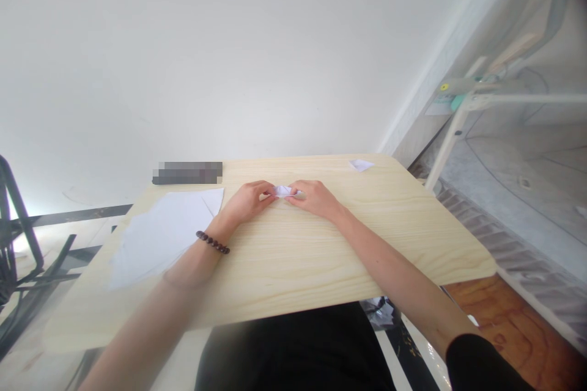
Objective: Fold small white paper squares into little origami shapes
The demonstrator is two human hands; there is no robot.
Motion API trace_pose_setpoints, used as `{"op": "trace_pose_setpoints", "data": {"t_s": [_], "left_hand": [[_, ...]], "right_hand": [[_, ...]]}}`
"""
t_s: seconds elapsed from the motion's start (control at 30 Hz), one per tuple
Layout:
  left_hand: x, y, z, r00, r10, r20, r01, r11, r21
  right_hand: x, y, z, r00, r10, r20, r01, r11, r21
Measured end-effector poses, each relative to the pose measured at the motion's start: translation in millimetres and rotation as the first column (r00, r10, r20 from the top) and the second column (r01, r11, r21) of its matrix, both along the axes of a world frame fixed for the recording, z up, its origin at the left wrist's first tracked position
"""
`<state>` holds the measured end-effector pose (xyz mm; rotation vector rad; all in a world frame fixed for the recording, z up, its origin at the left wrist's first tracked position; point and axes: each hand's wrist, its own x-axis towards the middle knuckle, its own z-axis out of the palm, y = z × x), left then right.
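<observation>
A small folded piece of white paper [283, 191] is pinched between my two hands, just above or on the tabletop; its exact contact with the table cannot be told. My left hand [251, 200] grips its left end with thumb and fingers, a dark bead bracelet [213, 242] on that wrist. At the paper's right end, the thumb and fingers of my right hand [315, 198] are closed on it. Crease lines show across its middle, while both ends are hidden by my fingertips.
White paper sheets [160, 235] lie spread on the left of the wooden table [293, 269]. Behind them is a blurred-out dark oblong item [188, 173]. Another folded white paper [361, 165] rests at the back right. A wall stands behind; a white metal frame [447, 149] is to the right.
</observation>
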<state>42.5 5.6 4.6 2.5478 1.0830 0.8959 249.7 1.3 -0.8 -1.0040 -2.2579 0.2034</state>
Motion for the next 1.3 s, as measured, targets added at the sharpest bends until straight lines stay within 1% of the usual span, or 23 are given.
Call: {"op": "trace_pose_setpoints", "data": {"t_s": [0.1, 0.2, 0.3, 0.43, 0.67, 0.8, 0.97, 1.17, 1.23, 1.3], "left_hand": [[0.4, -0.1, 0.3, 1.0, 0.0, 0.004, 0.0, 1.0, 0.012], [0.3, 0.1, 0.9, 1.0, 0.03, -0.005, -0.03, 0.999, 0.021], [0.1, 0.1, 1.5, 0.998, 0.06, -0.007, -0.059, 0.998, 0.024], [0.7, -0.9, 3.0, 0.997, 0.084, -0.002, -0.084, 0.996, -0.002], [3.9, -4.4, 7.0, 0.984, 0.162, 0.068, -0.158, 0.986, -0.052], [4.1, -4.4, 7.1, 0.976, 0.187, 0.107, -0.176, 0.979, -0.103], [5.0, -3.4, 6.0, 0.975, 0.166, 0.147, -0.145, 0.979, -0.144], [4.9, -1.2, 2.3, 0.971, 0.155, 0.181, -0.118, 0.972, -0.202], [4.1, -0.9, 1.5, 0.974, 0.131, 0.187, -0.083, 0.967, -0.243], [3.6, -1.7, 2.0, 0.978, 0.067, 0.196, -0.013, 0.964, -0.267]], "right_hand": [[-0.2, 0.2, 1.3, 0.999, 0.002, 0.036, -0.003, 1.0, 0.006], [0.4, 1.4, 1.6, 0.999, -0.027, 0.028, 0.027, 1.0, -0.003], [1.2, 2.0, 1.1, 0.999, -0.05, -0.009, 0.05, 0.998, -0.032], [0.9, 2.6, -0.4, 0.997, -0.044, -0.065, 0.039, 0.996, -0.074], [-0.2, 4.1, -1.5, 0.971, -0.05, -0.234, 0.015, 0.989, -0.149], [-0.6, 3.9, -0.7, 0.964, -0.07, -0.255, 0.019, 0.98, -0.196], [-2.3, 4.3, -0.2, 0.941, -0.089, -0.326, -0.01, 0.957, -0.291], [-4.1, 4.0, -0.9, 0.916, -0.098, -0.388, -0.055, 0.929, -0.365], [-3.9, 3.3, -1.4, 0.904, -0.104, -0.414, -0.08, 0.911, -0.404], [-3.0, 2.7, -1.8, 0.882, -0.113, -0.457, -0.121, 0.883, -0.453]]}}
